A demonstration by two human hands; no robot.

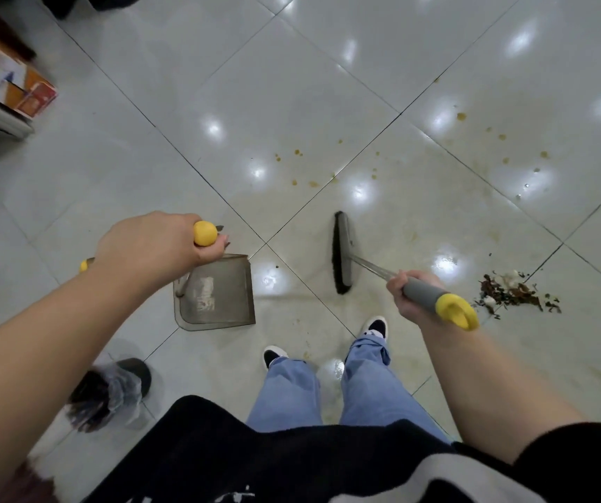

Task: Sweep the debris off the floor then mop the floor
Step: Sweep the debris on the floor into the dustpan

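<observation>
My left hand [157, 241] grips the yellow-tipped handle of a grey translucent dustpan [219, 295], which stands on the tiled floor in front of my left foot. My right hand [409, 292] holds the grey and yellow grip of a broom; its black-bristled head [340, 252] rests on the floor between the dustpan and the mess. A pile of dark debris with white bits [513, 290] lies to the right of my right hand. Yellow-brown drops and smears [375, 172] stain the glossy tiles beyond the broom.
A small bin lined with a clear plastic bag [117, 390] stands at the lower left, beside my left forearm. Colourful boxes on a low shelf [8, 85] sit at the upper left. My two feet [375, 330] are planted behind the broom.
</observation>
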